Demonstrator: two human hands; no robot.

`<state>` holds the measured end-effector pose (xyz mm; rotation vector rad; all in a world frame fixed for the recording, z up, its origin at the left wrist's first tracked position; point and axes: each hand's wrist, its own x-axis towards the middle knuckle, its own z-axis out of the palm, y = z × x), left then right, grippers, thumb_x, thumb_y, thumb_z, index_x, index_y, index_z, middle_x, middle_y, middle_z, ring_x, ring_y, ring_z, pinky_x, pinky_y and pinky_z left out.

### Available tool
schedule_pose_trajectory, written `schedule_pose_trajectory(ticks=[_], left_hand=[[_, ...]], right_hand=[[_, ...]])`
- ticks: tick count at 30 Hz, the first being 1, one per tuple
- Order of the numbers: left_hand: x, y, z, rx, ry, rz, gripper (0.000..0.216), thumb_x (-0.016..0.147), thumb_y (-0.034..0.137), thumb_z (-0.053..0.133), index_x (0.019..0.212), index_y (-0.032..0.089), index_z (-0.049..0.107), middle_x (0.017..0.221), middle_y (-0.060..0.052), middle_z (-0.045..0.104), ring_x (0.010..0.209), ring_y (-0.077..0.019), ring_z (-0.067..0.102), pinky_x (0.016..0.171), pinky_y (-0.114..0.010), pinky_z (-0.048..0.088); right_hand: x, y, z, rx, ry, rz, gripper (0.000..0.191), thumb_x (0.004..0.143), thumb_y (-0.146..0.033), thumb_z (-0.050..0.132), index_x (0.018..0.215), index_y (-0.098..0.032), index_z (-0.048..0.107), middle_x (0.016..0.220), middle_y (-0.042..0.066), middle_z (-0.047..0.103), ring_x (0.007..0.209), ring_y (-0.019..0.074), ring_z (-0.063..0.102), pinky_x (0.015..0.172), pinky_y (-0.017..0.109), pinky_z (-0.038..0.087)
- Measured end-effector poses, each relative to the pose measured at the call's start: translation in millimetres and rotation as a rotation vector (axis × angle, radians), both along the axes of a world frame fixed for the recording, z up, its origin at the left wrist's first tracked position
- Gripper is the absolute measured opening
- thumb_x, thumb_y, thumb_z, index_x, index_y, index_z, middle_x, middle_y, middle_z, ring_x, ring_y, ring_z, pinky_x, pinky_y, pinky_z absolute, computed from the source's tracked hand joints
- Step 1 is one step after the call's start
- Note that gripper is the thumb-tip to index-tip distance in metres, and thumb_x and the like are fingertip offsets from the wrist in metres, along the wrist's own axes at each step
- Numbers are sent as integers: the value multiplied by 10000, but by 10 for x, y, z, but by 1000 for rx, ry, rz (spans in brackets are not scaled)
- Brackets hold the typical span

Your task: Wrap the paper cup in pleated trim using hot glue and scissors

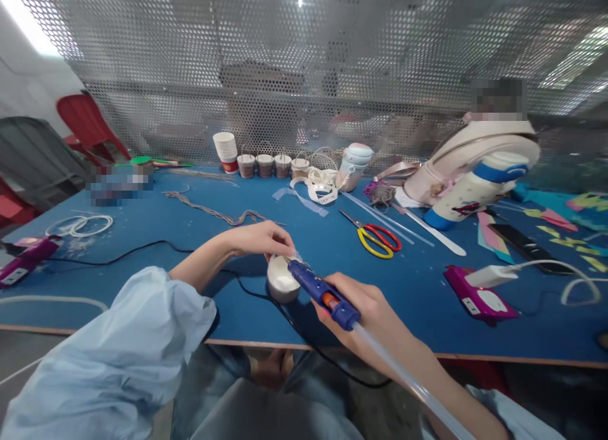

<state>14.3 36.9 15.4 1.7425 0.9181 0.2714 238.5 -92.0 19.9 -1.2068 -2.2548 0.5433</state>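
Observation:
A blue glue gun (323, 294) is gripped in my right hand (363, 310), with a long clear glue stick (408, 378) running out of its back end. Its nozzle points at the rim of a small white paper cup (284, 288) near the table's front edge. My left hand (263, 238) reaches over from the left, fingers bent together at the cup's upper rim. Whether those fingertips also pinch something small is hidden. Past my hands lie scissors (375, 238) with one red and one yellow handle.
Stacked paper cups (225, 150), several brown-wrapped cups (265, 166) and a tumbler (354, 168) line the back. Twine (213, 211) lies mid-table. A purple power strip (479, 297), phone (527, 247), bottle (475, 190) and bag (456, 155) occupy the right. A black cord (294, 326) passes the cup.

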Motion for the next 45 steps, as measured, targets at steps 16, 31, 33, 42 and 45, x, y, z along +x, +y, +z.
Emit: schedule_pose_trajectory(ticks=[16,31,33,42,45], left_hand=[[-29,-129,-186,-84,-173,114,270,741,405,689,799,142,712,736,-16,664,681,-120,574,589,-218,446],[-33,-173,-201,-86,-175,149,260,753,391,684,799,135,689,749,-27,657,657,-116,571,611,-236,458],[-30,-174,-201,-83,-175,154,254,758,388,682,799,137,689,756,-25,660,662,-113,569,612,-232,451],[-30,-170,-228,-93,-182,164,256,759,385,693,785,131,683,738,-16,653,646,-101,547,614,-224,434],[-28,-175,-223,-101,-180,169,266,754,394,697,784,131,679,740,-19,653,647,-107,551,612,-233,438]], right_hand=[[-100,144,-70,-28,-216,37,63,831,-175,517,804,-221,483,716,11,622,612,173,587,550,248,329],[-85,108,-203,37,-208,12,55,846,-175,468,812,-200,502,690,19,620,557,153,557,527,261,259],[-92,104,-187,38,-236,-1,85,852,-165,436,803,-194,500,684,28,615,547,155,549,523,269,244],[-98,122,-243,64,-222,23,101,820,-149,415,784,-193,500,650,24,608,509,147,505,509,277,211],[-102,110,-239,63,-239,3,97,798,-128,429,776,-191,500,644,21,594,506,144,492,507,280,204]])
